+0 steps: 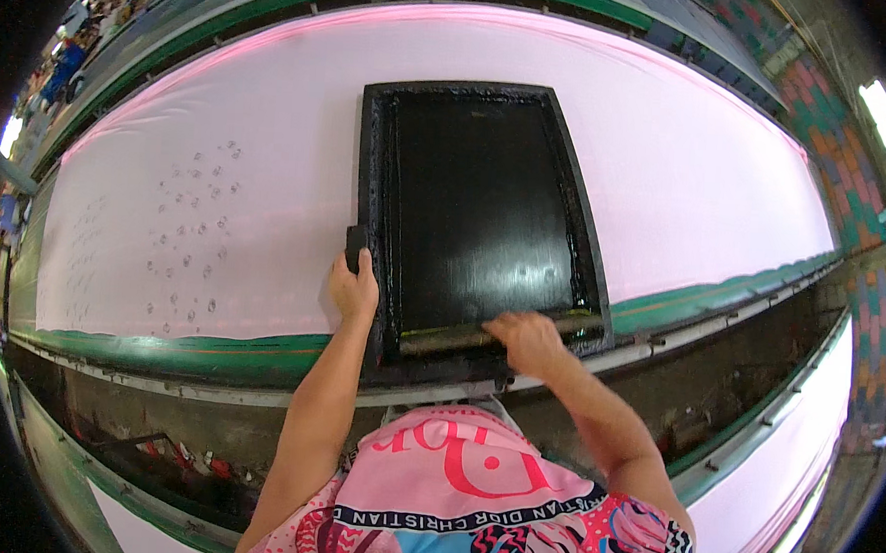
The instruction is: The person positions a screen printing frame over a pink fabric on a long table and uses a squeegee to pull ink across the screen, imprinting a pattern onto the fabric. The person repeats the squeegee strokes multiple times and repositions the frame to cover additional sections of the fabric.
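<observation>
A black screen-printing frame (483,199) lies on pale pink cloth (288,168), its inside dark and glossy with ink. My left hand (355,282) is closed round a small black handle on the frame's left side. Along the near end of the screen lies a squeegee (450,337) with a brownish wooden bar, reaching nearly from side to side. My right hand (532,343) grips that bar right of its middle; the blade under it is hidden. Small dark motifs (197,229) are printed on the cloth left of the frame.
The cloth covers a long table with a green edge (228,357) and a metal rail on the near side. Behind me another table carries white and pink cloth (805,446). Farther off stands another green-edged table, and coloured paving (841,147) runs along the right.
</observation>
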`<control>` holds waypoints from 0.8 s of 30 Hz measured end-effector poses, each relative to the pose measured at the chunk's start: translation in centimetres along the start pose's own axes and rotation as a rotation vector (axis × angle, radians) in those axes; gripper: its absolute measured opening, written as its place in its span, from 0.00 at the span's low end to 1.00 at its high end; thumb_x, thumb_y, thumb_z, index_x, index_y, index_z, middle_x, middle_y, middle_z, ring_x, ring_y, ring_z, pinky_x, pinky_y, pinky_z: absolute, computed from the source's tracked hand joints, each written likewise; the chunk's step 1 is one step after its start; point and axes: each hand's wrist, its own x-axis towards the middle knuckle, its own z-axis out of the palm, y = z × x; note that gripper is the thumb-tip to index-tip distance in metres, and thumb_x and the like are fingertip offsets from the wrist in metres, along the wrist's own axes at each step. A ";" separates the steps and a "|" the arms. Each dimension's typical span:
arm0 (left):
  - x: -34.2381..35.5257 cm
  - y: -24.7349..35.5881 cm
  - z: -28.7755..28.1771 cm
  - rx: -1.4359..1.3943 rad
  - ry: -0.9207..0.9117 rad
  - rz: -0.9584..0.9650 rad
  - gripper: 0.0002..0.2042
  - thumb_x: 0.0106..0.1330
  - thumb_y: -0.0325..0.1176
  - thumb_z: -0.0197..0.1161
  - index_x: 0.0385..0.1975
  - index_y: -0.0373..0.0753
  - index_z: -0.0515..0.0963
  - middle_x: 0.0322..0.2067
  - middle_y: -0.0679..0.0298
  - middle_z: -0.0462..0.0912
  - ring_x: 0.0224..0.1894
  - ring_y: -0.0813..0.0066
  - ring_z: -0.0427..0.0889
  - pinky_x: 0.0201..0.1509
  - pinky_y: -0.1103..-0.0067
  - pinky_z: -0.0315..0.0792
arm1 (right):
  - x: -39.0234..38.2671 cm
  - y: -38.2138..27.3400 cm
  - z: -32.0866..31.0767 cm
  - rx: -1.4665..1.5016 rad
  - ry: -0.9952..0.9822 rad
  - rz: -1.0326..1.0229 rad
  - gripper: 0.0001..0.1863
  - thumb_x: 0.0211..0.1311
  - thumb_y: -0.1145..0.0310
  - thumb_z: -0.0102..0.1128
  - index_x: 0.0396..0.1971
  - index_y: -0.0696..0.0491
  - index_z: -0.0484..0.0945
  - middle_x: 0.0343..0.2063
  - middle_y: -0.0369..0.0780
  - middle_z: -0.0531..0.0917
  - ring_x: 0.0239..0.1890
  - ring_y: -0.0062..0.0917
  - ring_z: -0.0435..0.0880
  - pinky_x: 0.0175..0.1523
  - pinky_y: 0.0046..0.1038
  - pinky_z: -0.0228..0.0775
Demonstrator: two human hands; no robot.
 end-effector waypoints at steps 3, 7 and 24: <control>0.0 -0.6 0.5 -0.042 0.014 0.071 0.24 0.79 0.46 0.64 0.62 0.31 0.81 0.53 0.41 0.85 0.58 0.38 0.82 0.63 0.53 0.75 | 0.1 -0.1 -1.1 0.018 0.033 0.023 0.26 0.58 0.76 0.66 0.58 0.48 0.88 0.50 0.45 0.92 0.55 0.41 0.91 0.61 0.42 0.83; -0.2 -1.1 1.0 -0.084 0.040 0.085 0.27 0.82 0.46 0.60 0.69 0.30 0.76 0.58 0.40 0.82 0.62 0.37 0.79 0.68 0.54 0.73 | -1.9 -1.5 0.2 0.005 0.037 0.051 0.28 0.56 0.77 0.68 0.60 0.48 0.88 0.54 0.43 0.91 0.58 0.40 0.90 0.65 0.40 0.81; -0.7 -0.6 0.0 -0.082 -0.012 0.063 0.23 0.87 0.37 0.51 0.72 0.27 0.73 0.65 0.39 0.80 0.67 0.40 0.78 0.73 0.57 0.71 | 15.3 5.9 0.5 -0.099 0.420 0.004 0.30 0.56 0.80 0.68 0.62 0.45 0.86 0.56 0.40 0.89 0.58 0.39 0.87 0.67 0.42 0.77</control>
